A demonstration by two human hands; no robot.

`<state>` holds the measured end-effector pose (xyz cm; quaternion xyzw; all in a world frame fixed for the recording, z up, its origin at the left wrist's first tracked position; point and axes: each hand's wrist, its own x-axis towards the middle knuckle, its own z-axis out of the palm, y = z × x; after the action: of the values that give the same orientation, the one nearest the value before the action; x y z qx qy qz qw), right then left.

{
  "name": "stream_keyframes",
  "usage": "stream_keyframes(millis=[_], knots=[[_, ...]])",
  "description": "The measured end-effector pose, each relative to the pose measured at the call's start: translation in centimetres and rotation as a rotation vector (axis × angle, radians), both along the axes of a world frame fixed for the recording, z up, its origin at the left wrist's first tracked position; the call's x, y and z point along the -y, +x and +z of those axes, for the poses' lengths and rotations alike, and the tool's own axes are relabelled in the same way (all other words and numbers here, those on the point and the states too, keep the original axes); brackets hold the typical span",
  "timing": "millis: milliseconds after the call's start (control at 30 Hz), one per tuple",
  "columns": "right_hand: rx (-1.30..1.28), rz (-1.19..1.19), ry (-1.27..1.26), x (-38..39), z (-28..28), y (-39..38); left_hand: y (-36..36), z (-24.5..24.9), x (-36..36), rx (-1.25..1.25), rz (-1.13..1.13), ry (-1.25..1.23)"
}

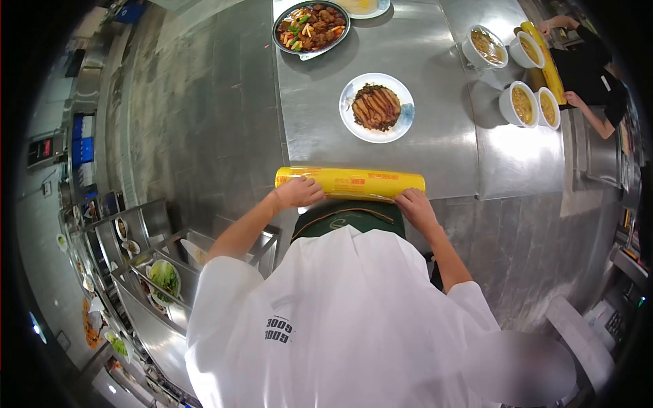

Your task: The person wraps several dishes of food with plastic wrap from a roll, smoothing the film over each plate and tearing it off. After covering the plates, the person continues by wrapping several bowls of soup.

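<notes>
A yellow roll of plastic film [354, 181] lies across the near edge of the steel table [435, 146]. My left hand [300, 192] rests on the roll's left part, its fingers curled against the film. At the roll's right end, my right hand [415, 204] pinches the near side, where the film's edge seems to be. Beyond the roll, a white plate [350, 126] with a blue pattern holds sliced meat [376, 107] on dark greens.
A dark-rimmed dish of meat and vegetables [311, 28] stands at the back left of the table. Several white bowls [507, 105] stand at the right, where another person [585, 75] holds a second yellow roll [547, 68]. A metal rack [146, 272] is at the left.
</notes>
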<state>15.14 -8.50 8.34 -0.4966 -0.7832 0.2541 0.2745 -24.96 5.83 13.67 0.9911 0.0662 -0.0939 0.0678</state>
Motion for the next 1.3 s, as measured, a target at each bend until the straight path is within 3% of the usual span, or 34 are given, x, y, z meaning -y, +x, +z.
stream_keyframes(millis=[200,333,567,900,1100,1167,1300], knots=[[0.015,0.007,-0.021,0.2,0.5,-0.2,-0.2,1.1,1.1,0.04,0.037,0.054],[0.006,0.006,0.001,0.2,-0.4,-0.1,-1.6,0.8,-0.4,0.072,0.192,-0.039],[0.199,-0.029,0.045,-0.4,0.2,0.2,-2.6,1.9,-0.8,0.143,0.312,-0.005],[0.285,0.187,0.022,-0.2,-0.1,1.8,-2.1,1.1,-0.5,0.236,0.264,0.063],[0.253,0.182,0.08,1.0,0.7,1.7,-2.2,2.6,0.4,0.186,0.232,0.117],[0.232,0.169,0.058,1.1,0.5,1.9,-2.4,2.6,-0.2,0.194,0.25,-0.009],[0.192,0.103,0.053,0.4,0.1,1.9,-3.1,2.4,-1.2,0.161,0.26,-0.018]])
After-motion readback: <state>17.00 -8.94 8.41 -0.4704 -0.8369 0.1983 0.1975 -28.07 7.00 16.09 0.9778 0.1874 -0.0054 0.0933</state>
